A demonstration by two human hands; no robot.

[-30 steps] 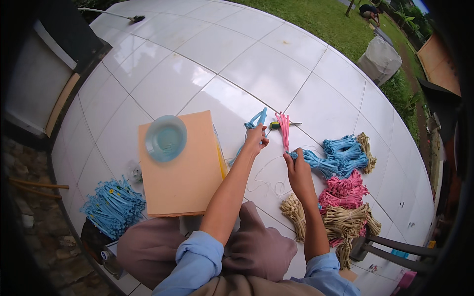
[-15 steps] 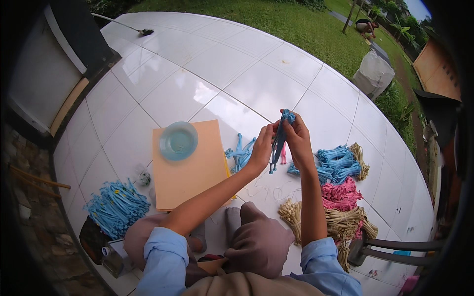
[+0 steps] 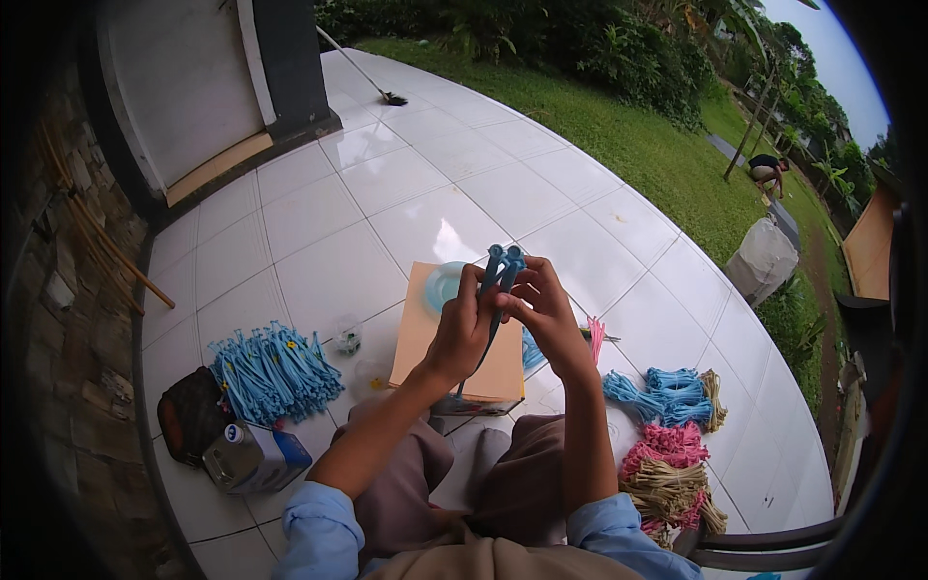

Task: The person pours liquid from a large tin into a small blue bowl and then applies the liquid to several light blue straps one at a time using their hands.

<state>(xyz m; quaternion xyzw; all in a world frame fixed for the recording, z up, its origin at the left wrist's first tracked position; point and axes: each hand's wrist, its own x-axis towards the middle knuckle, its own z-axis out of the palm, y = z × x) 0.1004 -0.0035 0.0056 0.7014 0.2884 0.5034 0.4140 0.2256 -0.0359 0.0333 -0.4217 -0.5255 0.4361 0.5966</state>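
Observation:
In front of me, above a board-topped box (image 3: 411,353), I hold narrow blue straps (image 3: 505,280) with round knobbed ends pointing up. My left hand (image 3: 462,329) is closed around them from the left. My right hand (image 3: 549,314) pinches them from the right near the knobbed ends. A dark tail of the straps hangs below the fingers. Behind my left hand, a pale blue translucent dish (image 3: 440,287) rests on the box and is partly covered. More blue straps (image 3: 532,350) lie beyond the right wrist, mostly hidden.
At left lie a heap of blue straps (image 3: 275,372), a dark bag (image 3: 190,420), a metal can (image 3: 253,459) and a small clear container (image 3: 349,338). Tied blue (image 3: 667,396), pink (image 3: 667,447) and beige bundles (image 3: 662,483) are at right. A person (image 3: 767,172) crouches on the grass.
The view has swung left. My hands have come from right of the box to over it, closer together. Two knobbed ends now stand side by side above my fingers.

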